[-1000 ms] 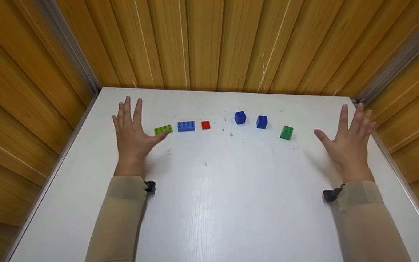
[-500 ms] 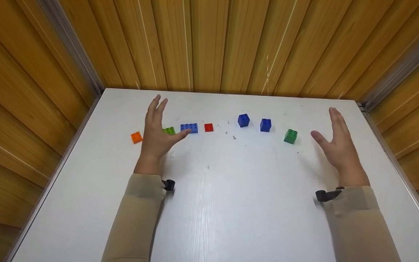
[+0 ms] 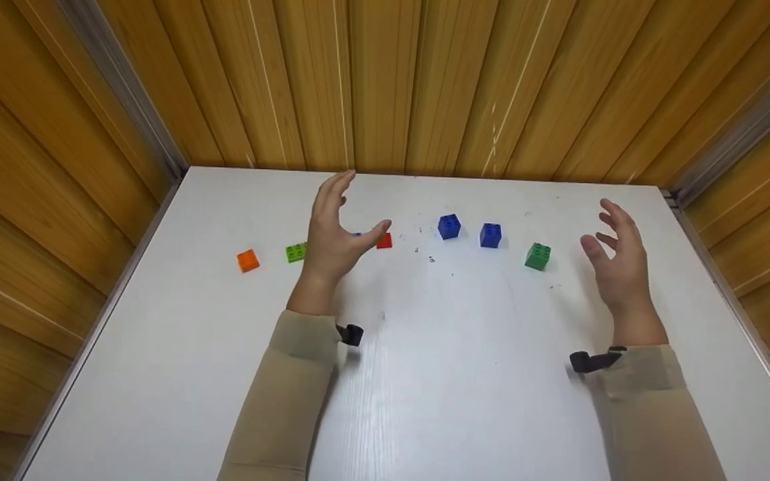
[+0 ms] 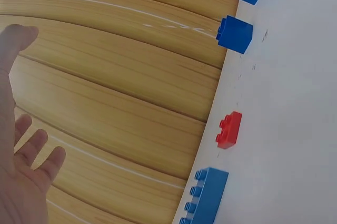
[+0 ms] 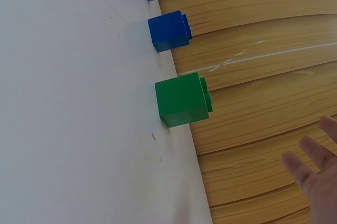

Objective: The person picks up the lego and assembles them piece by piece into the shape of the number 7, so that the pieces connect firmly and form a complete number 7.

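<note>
My left hand hovers over the row of toy bricks with thumb and fingers spread apart and nothing held. In the head view it hides most of a long blue brick, which the left wrist view shows better. By the thumb tip lies a small red brick. Left of that hand are a lime green brick and an orange brick. My right hand is held above the table with loosely bent fingers, holding nothing. The closest thing to it is a green brick, just to its left.
Two dark blue bricks, one farther left and one nearer the green brick, stand between the hands. The white table meets yellow wood-panelled walls at the back and sides. Small dark marks dot its surface.
My left hand has moved right, from over the lime brick to over the long blue one, uncovering the orange brick. The right hand has drifted slightly left and its fingers have bent more.
</note>
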Tool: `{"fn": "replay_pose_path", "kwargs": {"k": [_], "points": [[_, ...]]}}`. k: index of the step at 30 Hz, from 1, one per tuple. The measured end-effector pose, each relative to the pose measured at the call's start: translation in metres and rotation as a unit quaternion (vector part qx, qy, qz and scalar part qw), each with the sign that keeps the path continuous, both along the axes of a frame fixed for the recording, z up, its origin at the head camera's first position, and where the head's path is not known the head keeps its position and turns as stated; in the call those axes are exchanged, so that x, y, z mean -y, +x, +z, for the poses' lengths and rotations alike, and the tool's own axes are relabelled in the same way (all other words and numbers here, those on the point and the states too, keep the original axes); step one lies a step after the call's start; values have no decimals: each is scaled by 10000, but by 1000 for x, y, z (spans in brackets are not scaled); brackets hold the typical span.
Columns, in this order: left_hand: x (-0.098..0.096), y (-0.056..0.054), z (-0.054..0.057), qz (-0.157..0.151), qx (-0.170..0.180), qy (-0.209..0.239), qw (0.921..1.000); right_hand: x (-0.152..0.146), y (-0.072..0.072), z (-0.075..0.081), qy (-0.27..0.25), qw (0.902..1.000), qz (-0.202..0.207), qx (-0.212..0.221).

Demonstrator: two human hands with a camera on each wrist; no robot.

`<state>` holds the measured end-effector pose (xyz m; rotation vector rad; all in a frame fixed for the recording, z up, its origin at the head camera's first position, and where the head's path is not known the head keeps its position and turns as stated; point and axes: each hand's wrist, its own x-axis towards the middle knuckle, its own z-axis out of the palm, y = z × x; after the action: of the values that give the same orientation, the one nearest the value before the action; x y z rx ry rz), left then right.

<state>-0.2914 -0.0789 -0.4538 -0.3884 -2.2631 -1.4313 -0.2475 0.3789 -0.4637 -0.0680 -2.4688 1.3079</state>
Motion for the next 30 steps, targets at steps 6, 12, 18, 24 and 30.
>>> {"fn": "replay_pose_path", "kwargs": {"k": [6,12,18,24,30], "points": [[-25,-12,-5,-536,1215,208,9909,-1,-3,-7,-296,9995,2,112],[-53,-26,-23,-677,1898,249,9792,0,-10,-18,-285,9987,-48,419],[-83,-35,-40,-647,2654,219,9617,-1,-16,-33,-65,9970,13,776],[-104,-42,-50,-589,2859,158,9563,1,-15,-41,23,9934,282,1107],[-120,-48,-54,-586,3125,188,9479,5,-15,-43,-70,9878,401,1502]]}}
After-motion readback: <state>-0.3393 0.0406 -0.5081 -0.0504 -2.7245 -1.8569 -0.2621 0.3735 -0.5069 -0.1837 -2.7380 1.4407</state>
